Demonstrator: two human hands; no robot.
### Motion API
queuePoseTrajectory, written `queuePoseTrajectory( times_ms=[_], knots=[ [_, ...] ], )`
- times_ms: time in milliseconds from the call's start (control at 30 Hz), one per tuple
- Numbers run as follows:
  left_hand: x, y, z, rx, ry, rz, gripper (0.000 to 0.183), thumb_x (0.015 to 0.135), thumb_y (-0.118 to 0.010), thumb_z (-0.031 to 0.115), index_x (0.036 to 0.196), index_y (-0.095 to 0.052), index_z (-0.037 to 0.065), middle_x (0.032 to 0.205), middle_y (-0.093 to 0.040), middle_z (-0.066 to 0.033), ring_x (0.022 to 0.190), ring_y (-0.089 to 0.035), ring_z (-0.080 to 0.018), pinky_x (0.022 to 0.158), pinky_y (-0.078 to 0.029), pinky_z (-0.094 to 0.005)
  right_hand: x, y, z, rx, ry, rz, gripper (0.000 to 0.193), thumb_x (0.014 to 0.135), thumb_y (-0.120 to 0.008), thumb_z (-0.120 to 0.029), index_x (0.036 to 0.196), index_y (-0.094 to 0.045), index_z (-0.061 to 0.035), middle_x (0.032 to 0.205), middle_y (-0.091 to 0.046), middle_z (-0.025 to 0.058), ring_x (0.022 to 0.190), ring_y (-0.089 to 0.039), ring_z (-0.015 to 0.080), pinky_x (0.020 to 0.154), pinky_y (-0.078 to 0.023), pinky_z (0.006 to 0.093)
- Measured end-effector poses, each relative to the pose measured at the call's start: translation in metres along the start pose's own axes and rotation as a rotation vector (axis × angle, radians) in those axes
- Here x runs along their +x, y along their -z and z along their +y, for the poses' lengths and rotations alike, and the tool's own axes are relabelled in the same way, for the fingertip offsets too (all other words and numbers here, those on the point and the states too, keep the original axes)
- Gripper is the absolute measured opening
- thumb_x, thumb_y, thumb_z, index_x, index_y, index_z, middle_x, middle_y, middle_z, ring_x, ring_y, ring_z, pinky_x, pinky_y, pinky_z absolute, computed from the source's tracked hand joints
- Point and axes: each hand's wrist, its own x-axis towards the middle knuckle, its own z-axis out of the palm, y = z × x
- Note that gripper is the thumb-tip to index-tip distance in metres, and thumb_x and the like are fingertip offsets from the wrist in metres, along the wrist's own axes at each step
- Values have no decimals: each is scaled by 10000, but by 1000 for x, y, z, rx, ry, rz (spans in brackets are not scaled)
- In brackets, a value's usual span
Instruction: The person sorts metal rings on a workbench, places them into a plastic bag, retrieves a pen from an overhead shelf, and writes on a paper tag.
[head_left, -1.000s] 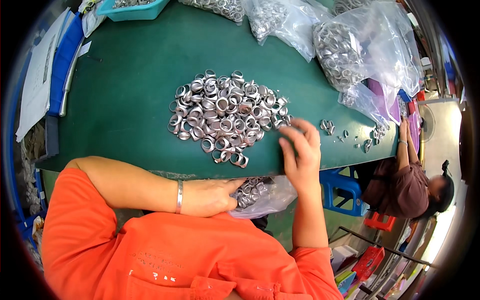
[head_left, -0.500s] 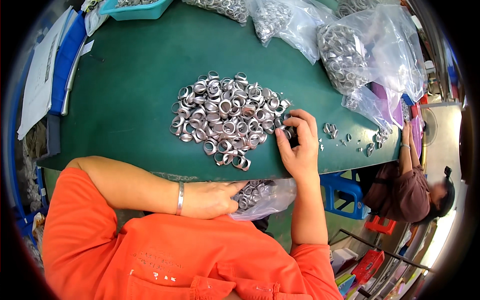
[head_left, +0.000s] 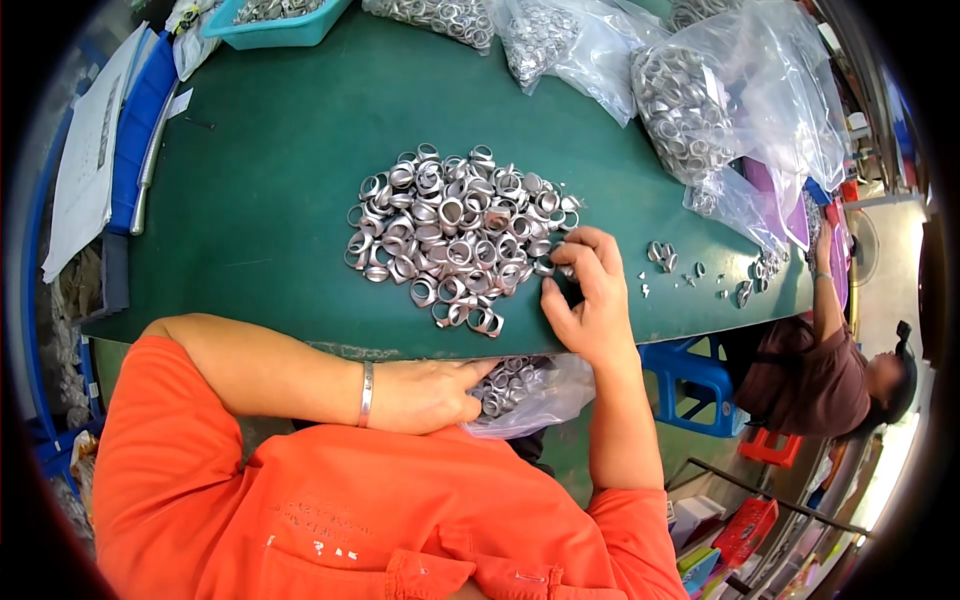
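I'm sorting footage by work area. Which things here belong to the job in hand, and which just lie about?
In use: pile of metal rings, clear bag of rings held by left hand, right hand at the pile's edge.
Lying about: teal tray, big ring bags, papers, scattered small parts.

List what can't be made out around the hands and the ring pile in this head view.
- Right hand: whether its fingertips pinch a ring at the edge of the ring pile; the fingers cover that spot.
- Left hand: its grip on the clear bag is hidden below the table edge.
- Small loose pieces: too small to identify.
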Motion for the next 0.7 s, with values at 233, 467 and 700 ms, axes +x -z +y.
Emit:
queuePoseTrajectory(
  times_ms=[233,467,700],
  knots=[
    [0,3,2,-1,13,7,138,795,-555,110,794,-562,-28,1429,-258,-349,1216,-432,-485,1002,-408,-459,-28,12,-20,115,214,-253,179,647,-643,10,806,-571,-26,989,-584,127,924,-548,318,813,-443,403],
    [-3,3,2,53,-36,85,147,772,-576,101,798,-579,-43,1327,-371,-346,1115,-518,-445,918,-467,-427,-49,16,-38,795,121,-552,172,641,-605,50,791,-614,-34,902,-619,105,886,-572,295,804,-456,377],
    [4,14,10,26,134,-197,123,765,-568,101,758,-571,-22,1148,-485,-341,976,-563,-430,825,-491,-443,-2,-16,-58,78,362,-135,286,681,-735,-103,954,-652,-82,1109,-588,61,1039,-549,276,837,-441,387]
  ],
)
